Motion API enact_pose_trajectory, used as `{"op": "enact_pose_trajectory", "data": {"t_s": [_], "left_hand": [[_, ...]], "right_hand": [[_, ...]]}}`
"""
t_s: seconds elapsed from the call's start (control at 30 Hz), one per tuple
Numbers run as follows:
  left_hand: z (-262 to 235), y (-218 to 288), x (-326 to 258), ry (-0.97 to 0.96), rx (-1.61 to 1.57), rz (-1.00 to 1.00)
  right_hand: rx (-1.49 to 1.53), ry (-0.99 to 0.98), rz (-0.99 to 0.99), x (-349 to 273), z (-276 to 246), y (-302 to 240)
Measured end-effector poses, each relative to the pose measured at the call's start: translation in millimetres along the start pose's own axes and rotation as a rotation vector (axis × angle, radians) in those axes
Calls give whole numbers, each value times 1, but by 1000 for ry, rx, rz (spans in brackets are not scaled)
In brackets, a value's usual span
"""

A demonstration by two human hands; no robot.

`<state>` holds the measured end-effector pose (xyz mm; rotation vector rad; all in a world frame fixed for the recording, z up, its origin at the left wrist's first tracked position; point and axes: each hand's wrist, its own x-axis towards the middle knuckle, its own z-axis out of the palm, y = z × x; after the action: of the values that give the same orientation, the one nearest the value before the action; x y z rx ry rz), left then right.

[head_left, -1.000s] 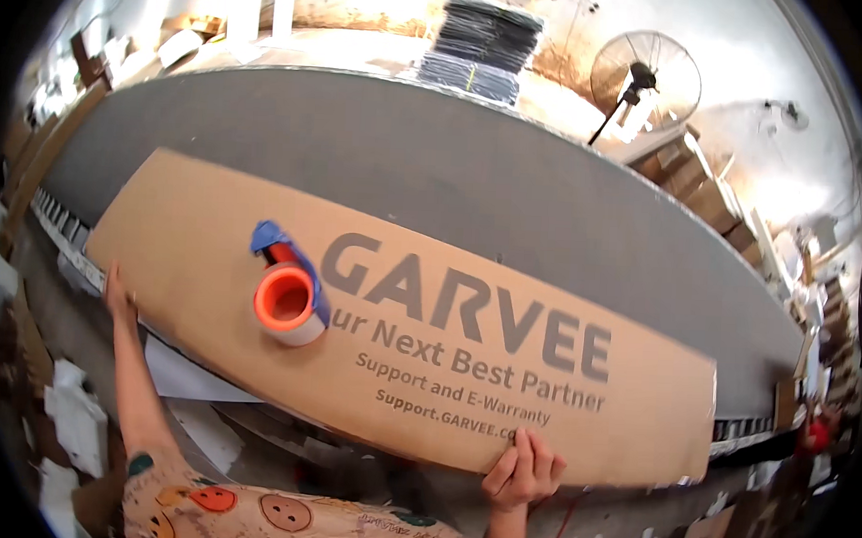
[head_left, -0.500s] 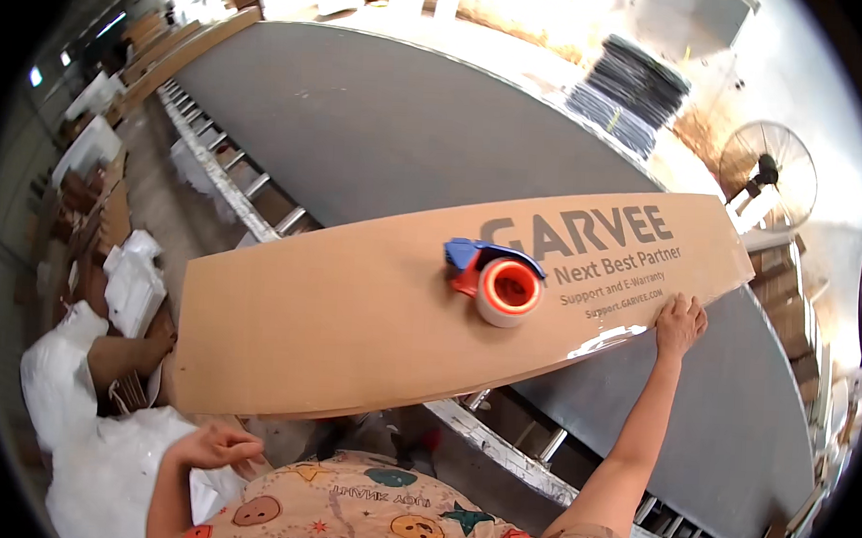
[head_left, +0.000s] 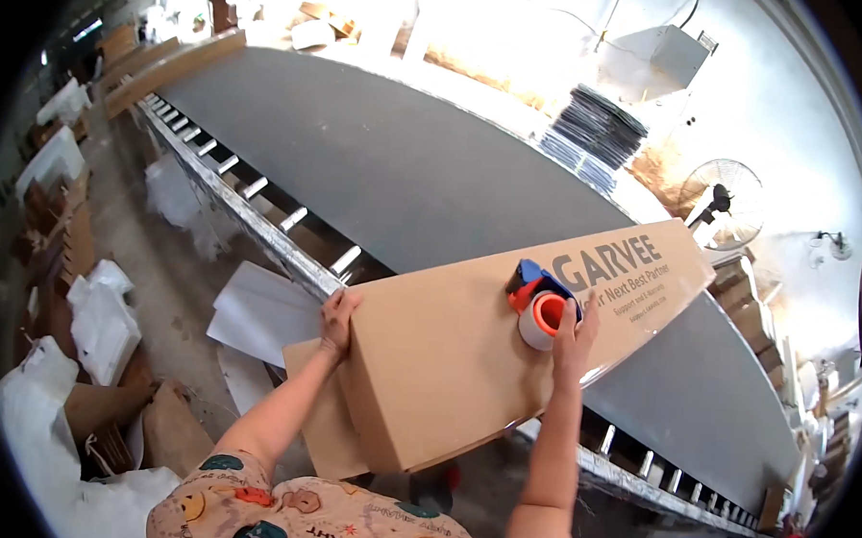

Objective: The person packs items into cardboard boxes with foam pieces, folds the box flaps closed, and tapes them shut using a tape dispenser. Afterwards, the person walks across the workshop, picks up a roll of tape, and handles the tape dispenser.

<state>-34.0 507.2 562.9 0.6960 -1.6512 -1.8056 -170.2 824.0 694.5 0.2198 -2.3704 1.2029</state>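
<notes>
A long brown cardboard box point(head_left: 446, 366) with dark print lies slantwise across the conveyor, its near left end sticking out past the rail. My left hand point(head_left: 340, 318) is closed over the upper corner of that end, beside a lowered flap point(head_left: 323, 418). On top of the box sits a tape dispenser point(head_left: 529, 291) with a blue handle, red-orange parts and a roll of tape. My right hand point(head_left: 574, 347) is at the dispenser's right side, thumb and fingers around the end of the blue handle; part of the grip is hidden.
The conveyor has a grey belt point(head_left: 359, 150) and a rail with metal rollers point(head_left: 294, 220). Behind it are a stack of dark flat packs point(head_left: 599, 132) and a fan point(head_left: 722, 205). White foam pieces point(head_left: 102, 322) and cardboard lie on the floor at left.
My left hand has risen from beside my body onto the box's left end. My right hand has left the box's near edge for the dispenser. The box's end flap now shows.
</notes>
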Motion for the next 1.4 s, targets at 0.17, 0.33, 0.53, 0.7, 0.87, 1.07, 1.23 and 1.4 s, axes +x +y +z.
{"op": "enact_pose_trajectory", "data": {"t_s": [0.17,0.33,0.53,0.7,0.87,1.07,1.23,1.4], "left_hand": [[-11,0,24,-79,-25,188],[-26,11,24,-105,226,237],[-45,-1,-26,-183,251,159],[-75,46,-119,-410,372,30],[-64,107,-155,-636,772,1189],[-47,55,-164,-635,890,1600],[-75,35,-153,-610,917,1601],[-80,39,-143,-618,873,1631]], "right_hand": [[-322,-210,-439,-174,12,-67],[-587,-562,-409,-244,6,-148],[-614,-702,-336,-258,-33,-130],[-806,-607,-314,-288,-97,-107],[-714,-436,-465,-298,-102,-76],[-587,-294,-467,-305,-90,-76],[-278,-203,-266,-351,-105,-101],[596,-114,763,-492,-50,-9]]}}
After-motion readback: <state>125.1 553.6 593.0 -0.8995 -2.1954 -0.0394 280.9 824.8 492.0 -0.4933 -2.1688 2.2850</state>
